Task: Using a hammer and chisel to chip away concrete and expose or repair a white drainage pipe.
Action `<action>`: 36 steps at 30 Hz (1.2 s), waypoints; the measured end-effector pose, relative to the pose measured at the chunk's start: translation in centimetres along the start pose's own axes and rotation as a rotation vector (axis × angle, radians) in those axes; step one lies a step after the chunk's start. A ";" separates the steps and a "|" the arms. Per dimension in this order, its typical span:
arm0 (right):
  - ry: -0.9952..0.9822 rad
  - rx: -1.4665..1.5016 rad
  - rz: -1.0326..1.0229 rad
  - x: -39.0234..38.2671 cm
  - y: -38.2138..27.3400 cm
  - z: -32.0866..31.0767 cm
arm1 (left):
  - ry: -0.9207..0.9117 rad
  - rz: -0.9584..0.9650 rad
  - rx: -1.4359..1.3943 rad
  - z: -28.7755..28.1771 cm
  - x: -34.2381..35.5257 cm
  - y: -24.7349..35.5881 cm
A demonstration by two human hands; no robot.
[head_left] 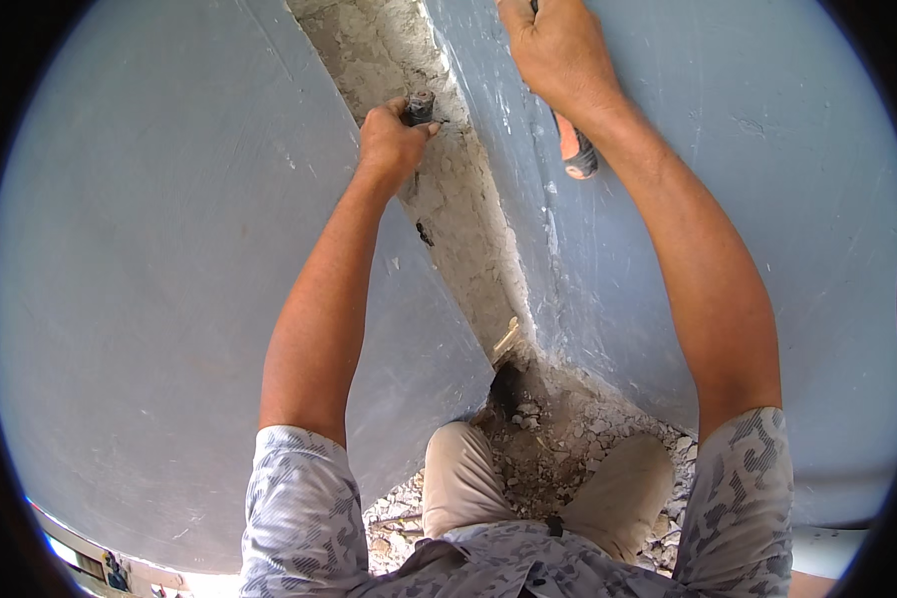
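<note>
My left hand is closed around a short dark chisel, held against a rough strip of bare concrete between two grey painted surfaces. Its blunt round end points toward me, and the working tip cannot be seen. Higher up and to the right, my right hand grips a hammer by its orange-and-black handle. The handle's butt hangs below my fist, while the head lies beyond the top of the picture. The two hands are apart.
Grey painted walls stand left and right of the strip, meeting in a corner. Broken rubble covers the floor around my knees. A pale splinter sticks out at the strip's lower end, beside a dark hole.
</note>
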State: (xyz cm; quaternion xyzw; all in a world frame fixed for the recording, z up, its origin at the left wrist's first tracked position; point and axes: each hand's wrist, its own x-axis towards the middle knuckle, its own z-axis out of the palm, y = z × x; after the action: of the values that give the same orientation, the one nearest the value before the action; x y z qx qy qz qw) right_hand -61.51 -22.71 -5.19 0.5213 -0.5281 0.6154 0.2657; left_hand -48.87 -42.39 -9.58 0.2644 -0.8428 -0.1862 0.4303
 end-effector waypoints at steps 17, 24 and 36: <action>-0.693 -0.148 0.416 -2.1 0.4 1.7 | 0.004 0.010 0.100 0.2 -0.2 -0.8; -0.437 -0.020 0.408 -5.7 0.6 -1.0 | 0.095 -0.091 0.224 1.1 -0.3 1.6; -0.390 -0.118 0.364 -8.0 1.5 -4.7 | 0.173 -0.018 0.275 1.3 2.1 3.7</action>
State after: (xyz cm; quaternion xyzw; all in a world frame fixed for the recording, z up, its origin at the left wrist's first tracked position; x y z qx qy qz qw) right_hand -62.03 -16.98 -12.71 0.5102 -0.6891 0.5093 0.0739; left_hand -52.02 -40.63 -6.99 0.3437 -0.8176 -0.0493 0.4593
